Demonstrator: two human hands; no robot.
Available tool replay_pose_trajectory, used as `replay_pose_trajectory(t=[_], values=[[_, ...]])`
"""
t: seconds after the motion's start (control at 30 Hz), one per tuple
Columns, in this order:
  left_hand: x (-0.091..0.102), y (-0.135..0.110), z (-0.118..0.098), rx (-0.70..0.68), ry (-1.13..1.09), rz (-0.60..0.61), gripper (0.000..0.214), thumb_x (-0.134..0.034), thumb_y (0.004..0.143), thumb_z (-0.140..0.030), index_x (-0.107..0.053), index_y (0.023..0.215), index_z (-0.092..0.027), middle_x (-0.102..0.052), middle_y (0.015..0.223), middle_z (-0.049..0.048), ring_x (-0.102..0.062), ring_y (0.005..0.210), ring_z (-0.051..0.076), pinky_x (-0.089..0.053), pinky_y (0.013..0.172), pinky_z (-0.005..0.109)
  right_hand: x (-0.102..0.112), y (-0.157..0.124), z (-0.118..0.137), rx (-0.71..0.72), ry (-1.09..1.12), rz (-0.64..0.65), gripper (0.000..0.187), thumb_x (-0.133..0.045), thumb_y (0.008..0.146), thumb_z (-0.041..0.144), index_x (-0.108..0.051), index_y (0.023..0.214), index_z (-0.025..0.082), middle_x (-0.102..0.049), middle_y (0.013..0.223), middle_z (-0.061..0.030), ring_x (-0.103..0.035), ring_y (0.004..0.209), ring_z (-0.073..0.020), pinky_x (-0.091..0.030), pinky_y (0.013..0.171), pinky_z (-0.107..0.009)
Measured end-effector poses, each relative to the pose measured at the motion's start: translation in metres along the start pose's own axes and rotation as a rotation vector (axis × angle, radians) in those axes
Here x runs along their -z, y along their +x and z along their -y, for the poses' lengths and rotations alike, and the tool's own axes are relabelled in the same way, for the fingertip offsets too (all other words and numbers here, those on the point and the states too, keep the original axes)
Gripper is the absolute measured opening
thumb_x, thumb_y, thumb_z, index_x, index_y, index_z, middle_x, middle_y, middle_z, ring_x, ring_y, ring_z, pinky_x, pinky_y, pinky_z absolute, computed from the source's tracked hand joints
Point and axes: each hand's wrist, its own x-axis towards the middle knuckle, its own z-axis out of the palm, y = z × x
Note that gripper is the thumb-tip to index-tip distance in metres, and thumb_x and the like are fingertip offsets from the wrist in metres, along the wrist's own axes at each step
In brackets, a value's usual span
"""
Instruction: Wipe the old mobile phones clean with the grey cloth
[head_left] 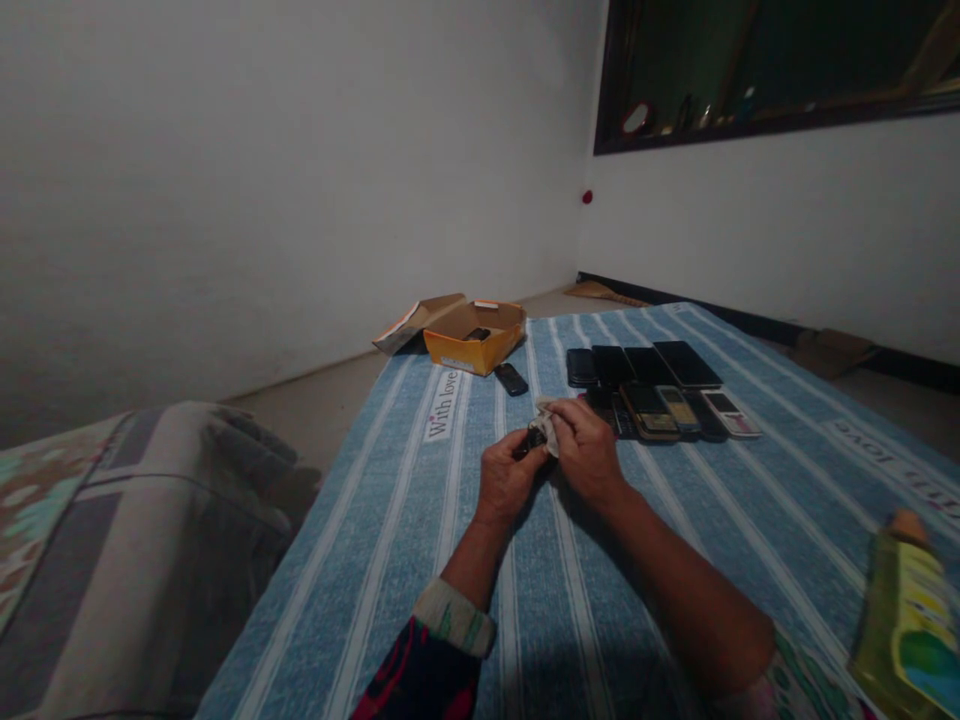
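Observation:
Above the striped cloth, my left hand is closed round a small black mobile phone, mostly hidden by the fingers. My right hand pinches a crumpled whitish cloth and presses it against the phone. Just beyond the hands lies another black mobile phone, beside an open orange cardboard box. Inside the box is a dark phone. To the right, several phones lie in two rows, among them a large black smartphone and a white phone.
A blue-and-white striped tablecloth covers the surface. At the lower right is a bottle of yellow liquid. A grey blanket-covered piece of furniture stands to the left. White walls and a dark-framed window are behind.

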Motion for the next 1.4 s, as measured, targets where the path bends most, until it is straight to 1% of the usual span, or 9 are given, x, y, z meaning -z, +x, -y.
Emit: replay_pose_trajectory(t=[0.17, 0.27, 0.43, 0.67, 0.77, 0.93, 1.03, 1.23, 1.4], values=[[0.002, -0.001, 0.0, -0.02, 0.009, -0.03, 0.011, -0.065, 0.067, -0.025, -0.064, 0.061, -0.016, -0.057, 0.058, -0.0038, -0.05, 0.057, 0.012, -0.041, 0.059, 0.023, -0.006, -0.006, 0.009, 0.159, -0.095, 0.098, 0.029, -0.04, 0.091, 0.012, -0.067, 0.097, 0.019, -0.064, 0.102, -0.0122, -0.06, 0.105, -0.0234, -0.049, 0.094, -0.037], [0.001, -0.001, -0.002, -0.018, 0.012, -0.024, 0.011, -0.066, 0.067, -0.026, -0.065, 0.063, -0.016, -0.057, 0.059, -0.004, -0.05, 0.058, 0.012, -0.041, 0.06, 0.023, -0.006, -0.005, 0.007, 0.118, -0.055, 0.081, 0.03, -0.039, 0.09, 0.01, -0.066, 0.099, 0.019, -0.065, 0.104, -0.0112, -0.06, 0.103, -0.0223, -0.05, 0.091, -0.036], [0.0, 0.0, -0.006, -0.002, 0.049, -0.014, 0.015, -0.068, 0.065, -0.028, -0.063, 0.058, -0.016, -0.052, 0.055, -0.0055, -0.044, 0.055, 0.01, -0.038, 0.056, 0.022, -0.001, 0.001, 0.0, -0.012, 0.036, -0.007, 0.026, -0.042, 0.088, 0.011, -0.066, 0.091, 0.02, -0.067, 0.091, -0.0063, -0.063, 0.089, -0.0195, -0.052, 0.083, -0.033], [0.002, 0.0, 0.0, -0.029, 0.028, -0.019, 0.015, -0.066, 0.067, -0.029, -0.062, 0.06, -0.016, -0.054, 0.057, -0.0043, -0.047, 0.058, 0.012, -0.041, 0.058, 0.023, -0.006, -0.006, 0.008, 0.118, -0.032, 0.1, 0.028, -0.04, 0.092, 0.014, -0.066, 0.101, 0.018, -0.065, 0.104, -0.0122, -0.059, 0.105, -0.0225, -0.049, 0.093, -0.036], [0.001, 0.0, -0.002, -0.012, 0.028, -0.013, 0.014, -0.067, 0.067, -0.028, -0.064, 0.061, -0.016, -0.055, 0.058, -0.0046, -0.047, 0.058, 0.011, -0.041, 0.058, 0.022, -0.005, -0.004, 0.002, 0.041, 0.039, 0.044, 0.027, -0.041, 0.091, 0.015, -0.067, 0.097, 0.019, -0.067, 0.1, -0.0103, -0.062, 0.099, -0.021, -0.05, 0.09, -0.035], [0.001, 0.0, -0.003, 0.034, -0.018, 0.001, 0.015, -0.071, 0.066, -0.03, -0.068, 0.066, -0.015, -0.057, 0.059, -0.0045, -0.049, 0.057, 0.01, -0.041, 0.057, 0.022, -0.006, 0.0, -0.006, -0.27, 0.253, -0.039, 0.022, -0.049, 0.085, 0.023, -0.069, 0.093, 0.019, -0.071, 0.095, -0.0075, -0.067, 0.09, -0.0208, -0.052, 0.084, -0.036], [0.001, 0.0, -0.003, 0.052, -0.048, 0.003, 0.016, -0.072, 0.066, -0.03, -0.071, 0.071, -0.015, -0.061, 0.062, -0.0029, -0.054, 0.059, 0.012, -0.044, 0.059, 0.023, -0.009, 0.0, -0.006, -0.401, 0.376, -0.06, 0.023, -0.053, 0.082, 0.03, -0.069, 0.093, 0.018, -0.073, 0.091, -0.0064, -0.068, 0.084, -0.0208, -0.053, 0.079, -0.035], [0.002, 0.001, -0.003, 0.053, -0.059, -0.02, 0.013, -0.073, 0.065, -0.027, -0.073, 0.07, -0.015, -0.064, 0.062, -0.0018, -0.057, 0.06, 0.013, -0.046, 0.058, 0.024, -0.01, -0.001, -0.008, -0.449, 0.462, -0.069, 0.025, -0.058, 0.077, 0.036, -0.068, 0.093, 0.019, -0.073, 0.092, -0.0054, -0.066, 0.084, -0.0203, -0.053, 0.079, -0.034], [0.005, 0.001, 0.004, 0.072, -0.15, -0.021, 0.018, -0.075, 0.066, -0.025, -0.076, 0.081, -0.016, -0.07, 0.072, 0.0003, -0.062, 0.066, 0.015, -0.049, 0.065, 0.026, -0.014, -0.009, -0.02, -0.529, 0.537, -0.014, 0.028, -0.061, 0.076, 0.037, -0.065, 0.095, 0.017, -0.069, 0.082, -0.0027, -0.063, 0.071, -0.017, -0.051, 0.066, -0.029]])
